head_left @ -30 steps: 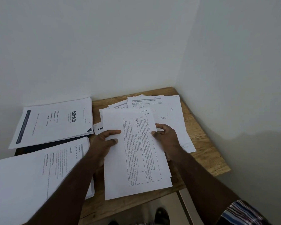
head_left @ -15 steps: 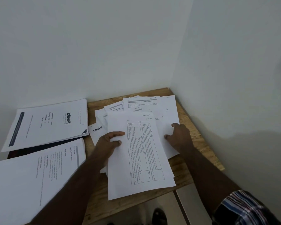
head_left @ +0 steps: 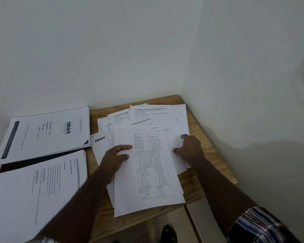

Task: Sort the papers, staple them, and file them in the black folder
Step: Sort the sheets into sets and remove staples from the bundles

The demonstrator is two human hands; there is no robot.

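Observation:
A sheet with a printed table [head_left: 147,172] lies on top of a loose spread of papers [head_left: 158,116] on the wooden table [head_left: 212,155]. My left hand [head_left: 114,158] grips that sheet's left edge, thumb on top. My right hand [head_left: 189,149] rests on the papers just to its right, fingers bent on a sheet underneath. At the far left lies a "blinkit" stack [head_left: 46,134], with another printed stack [head_left: 33,193] nearer me. The black folder [head_left: 25,163] shows as a dark strip between those two stacks, mostly covered.
White walls close the table at the back and right, meeting in a corner. The table-printed sheet overhangs the table's front edge. A loose "blinkit" sheet [head_left: 99,142] pokes out left of the spread. A dark shoe [head_left: 168,232] shows on the floor below.
My right hand has let go of the table-printed sheet's right edge and moved right onto the papers underneath. My left hand has kept its grip on the sheet.

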